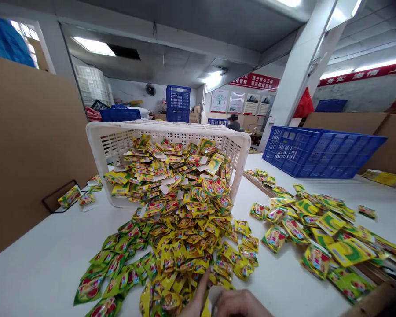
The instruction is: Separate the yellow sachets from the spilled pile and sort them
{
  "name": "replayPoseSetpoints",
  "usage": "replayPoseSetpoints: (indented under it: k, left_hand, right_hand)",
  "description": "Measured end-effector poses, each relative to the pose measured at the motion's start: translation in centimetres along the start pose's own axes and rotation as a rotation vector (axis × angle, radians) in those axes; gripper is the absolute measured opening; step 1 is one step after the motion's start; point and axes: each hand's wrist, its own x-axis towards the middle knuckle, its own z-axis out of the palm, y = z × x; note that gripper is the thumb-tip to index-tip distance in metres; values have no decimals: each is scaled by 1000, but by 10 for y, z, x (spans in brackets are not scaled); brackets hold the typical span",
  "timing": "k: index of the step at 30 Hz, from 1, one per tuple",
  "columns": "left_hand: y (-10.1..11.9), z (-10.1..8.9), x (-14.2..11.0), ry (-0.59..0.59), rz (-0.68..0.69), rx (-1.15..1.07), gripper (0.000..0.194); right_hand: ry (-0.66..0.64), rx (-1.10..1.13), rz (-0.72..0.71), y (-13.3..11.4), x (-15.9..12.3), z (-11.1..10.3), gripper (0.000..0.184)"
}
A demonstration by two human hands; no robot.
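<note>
At the bottom edge, my left hand [198,301] shows one finger stretched along a small yellow carton [205,311] with a whitish flap. My right hand [239,304] has its fingers curled in against the flap from the other side. Both hands are partly cut off by the frame, and most of the carton is hidden between them. Just beyond lies a heap of yellow candy packets [181,255]. Green packets [115,264] spread to its left. Behind, a white plastic basket [247,145] lies tipped on its side, with flat printed cartons [171,176] spilling out toward me.
On the right, a loose pile of filled cartons [317,220] covers part of the white table [29,281]. A blue crate [323,152] stands behind it. Brown cardboard [33,154] walls the left side, near a black wire frame [49,203]. A person [233,123] is in the far background.
</note>
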Motion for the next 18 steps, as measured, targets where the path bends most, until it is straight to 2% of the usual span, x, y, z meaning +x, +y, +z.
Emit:
replayPoseSetpoints:
  k: [1,3,5,6,7,8,9,11,14,16,18]
  left_hand:
    - [7,-6,-3,45,37,2,96]
    - [24,-29,-12,215,90,107,80]
    - [36,-64,-25,471,59,403,37]
    - [37,-81,-31,561,19,569,32]
    - [34,-97,-35,617,-82,725,30]
    - [29,-110,-38,640,-201,865,32]
    - [22,-118,-40,635,-309,981,36]
    - [8,-125,-39,580,-448,1135,43]
    - [-1,-121,-35,520,-437,1196,39]
    - [2,-120,-35,489,-413,1161,29]
    - [7,-122,-36,465,-402,1105,22]
  right_hand:
    - [120,-75,18,1,-7,-15,38]
    - [440,-307,145,1,-23,-60,31]
    - [788,-725,352,-1,-36,-109,28]
    - [912,-920,446,-2,-39,-127,33]
    - [940,-1032,485,-3,-39,-139,37]
    - [908,-1081,486,-5,-37,-143,39]
    - [818,-1069,458,-6,-32,-139,39]
    - [526,-919,389,-7,-20,-112,33]
    - [165,-754,393,-7,-9,-55,26]
    - [58,-752,442,-4,-11,-27,29]
    - [36,-783,487,1,-18,-14,29]
